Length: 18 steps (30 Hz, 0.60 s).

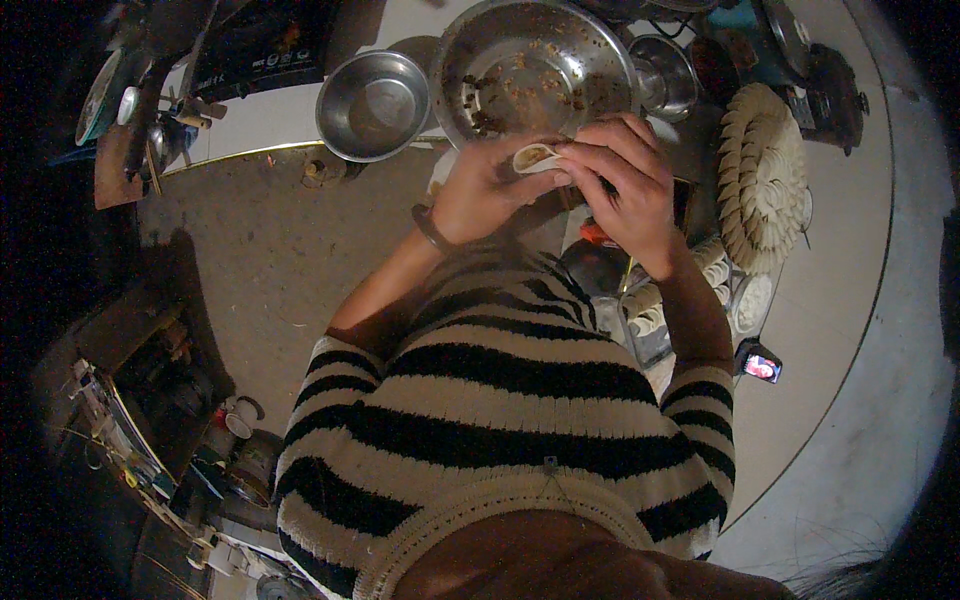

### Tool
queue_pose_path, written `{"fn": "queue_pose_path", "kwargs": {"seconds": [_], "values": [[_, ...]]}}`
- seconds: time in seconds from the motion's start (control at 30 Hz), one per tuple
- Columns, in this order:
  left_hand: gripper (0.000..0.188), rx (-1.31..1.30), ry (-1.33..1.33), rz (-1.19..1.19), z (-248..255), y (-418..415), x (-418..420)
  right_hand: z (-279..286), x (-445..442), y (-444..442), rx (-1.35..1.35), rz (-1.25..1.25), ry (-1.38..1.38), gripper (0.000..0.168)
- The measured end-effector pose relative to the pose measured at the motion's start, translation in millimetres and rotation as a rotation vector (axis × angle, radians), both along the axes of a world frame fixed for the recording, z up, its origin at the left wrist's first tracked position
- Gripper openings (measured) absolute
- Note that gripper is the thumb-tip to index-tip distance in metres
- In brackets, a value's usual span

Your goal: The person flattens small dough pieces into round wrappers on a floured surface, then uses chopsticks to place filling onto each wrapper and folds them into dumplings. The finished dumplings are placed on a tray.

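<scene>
A partly folded dumpling sits between my two hands, its round dough wrapper curved around brownish filling. My left hand cradles it from the left, thumb along its lower edge. With thumb and fingertips, my right hand pinches the wrapper's right end. Just beyond the hands stands a large steel basin with scraps of filling stuck to its inside. To the right, finished dumplings lie in overlapping rings. Behind my right forearm, a tray holds rolled or stacked pale dough wrappers, partly hidden.
A smaller steel bowl stands left of the basin, near the counter's edge. Another steel bowl is at its right. A dish of white flour and a lit phone lie on the right-hand counter. A black induction cooker stands far left.
</scene>
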<state>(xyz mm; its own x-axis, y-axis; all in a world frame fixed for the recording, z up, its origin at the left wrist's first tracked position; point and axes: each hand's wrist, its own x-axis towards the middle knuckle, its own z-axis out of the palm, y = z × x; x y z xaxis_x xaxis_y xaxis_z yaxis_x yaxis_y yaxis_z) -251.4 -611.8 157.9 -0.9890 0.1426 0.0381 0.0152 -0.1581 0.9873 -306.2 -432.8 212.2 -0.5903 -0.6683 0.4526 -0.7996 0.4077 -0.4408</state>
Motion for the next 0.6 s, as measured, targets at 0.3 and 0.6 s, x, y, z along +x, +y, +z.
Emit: {"fn": "queue_pose_path", "kwargs": {"seconds": [0.3,0.6], "values": [[0.034,-0.142,0.074,0.056,4.8,-1.9,0.6,8.0,1.6,-6.5,-0.003,-0.008,-0.025,0.018],[0.035,-0.112,0.074,0.047,-1.6,3.6,-0.5,3.8,1.9,0.8,-0.024,-0.031,0.057,0.024]]}}
